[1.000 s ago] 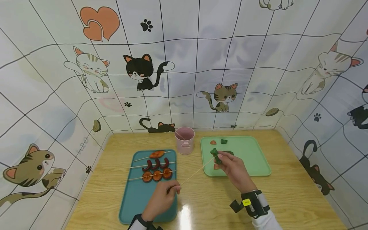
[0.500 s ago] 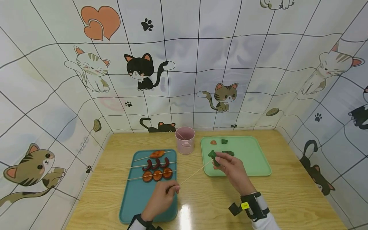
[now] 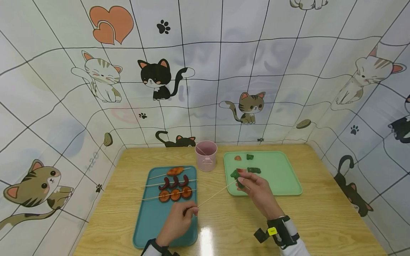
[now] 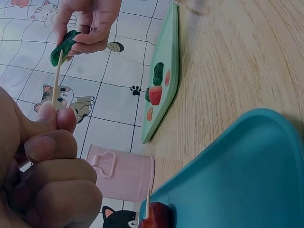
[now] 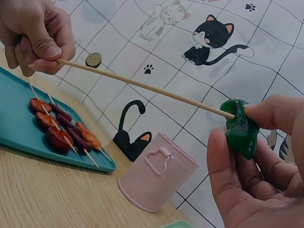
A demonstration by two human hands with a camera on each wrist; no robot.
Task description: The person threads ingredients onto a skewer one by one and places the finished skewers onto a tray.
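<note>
My left hand (image 3: 179,220) grips a thin wooden skewer (image 3: 214,195) near its lower end, above the right edge of the blue tray (image 3: 160,227). The skewer slants up to the right. At its far end my right hand (image 3: 261,193) pinches a glossy, curled green pepper piece (image 5: 241,137) between thumb and fingers. In the right wrist view the skewer's tip meets the piece and goes out of sight there. This hand is over the near left part of the green tray (image 3: 282,174). In the left wrist view, a red piece (image 4: 155,95) and a green piece (image 4: 158,73) lie on that tray.
Loaded skewers lie on the blue tray: round brown slices (image 3: 175,195), dark red curled pieces (image 3: 174,183) and an orange-brown piece (image 3: 175,171). Between the trays, at the back, stands a pink bucket (image 3: 206,158) with a stick inside. A cat-print sheet (image 3: 205,89) surrounds the table.
My right hand and the green pepper piece have shifted slightly left, and the red piece on the green tray shows beyond the fingers. My left hand has drawn slightly left with the skewer.
</note>
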